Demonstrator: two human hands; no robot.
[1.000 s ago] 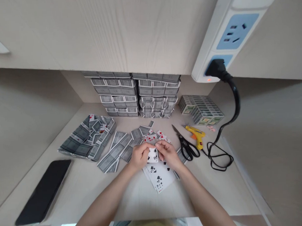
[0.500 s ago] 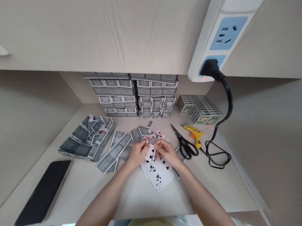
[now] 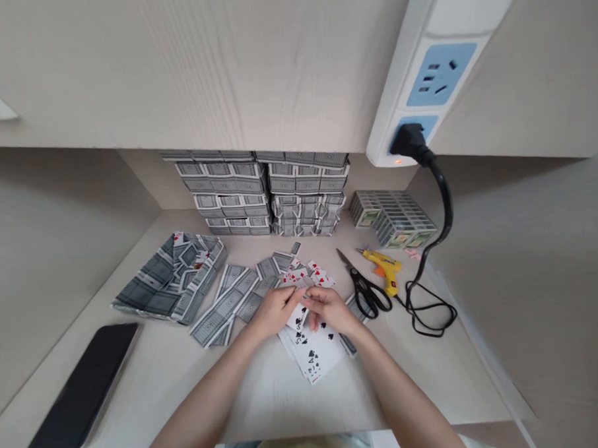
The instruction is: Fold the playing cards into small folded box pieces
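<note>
A spade playing card (image 3: 298,316) is pinched at its far edge between my two hands, above other face-up cards. My left hand (image 3: 277,309) is closed on the card's left side, thumb on top. My right hand (image 3: 330,308) is closed at its right side, fingertips meeting the left ones. Beneath them lies a fan of spade cards (image 3: 320,352), with red-suited cards (image 3: 320,274) just beyond. Back-up card strips (image 3: 227,304) are spread to the left. Fingers cover the card's far edge.
A tray made of cards (image 3: 169,282) and a black phone (image 3: 83,390) lie left. To the right are black-handled scissors (image 3: 365,290), a yellow glue gun (image 3: 387,270) and its cord. Stacked card boxes (image 3: 307,184) and packaged decks (image 3: 395,213) stand behind. A power strip (image 3: 421,73) hangs overhead.
My hands have drawn closer together, and their fingertips now meet over the card's far edge. The whole view has shifted slightly.
</note>
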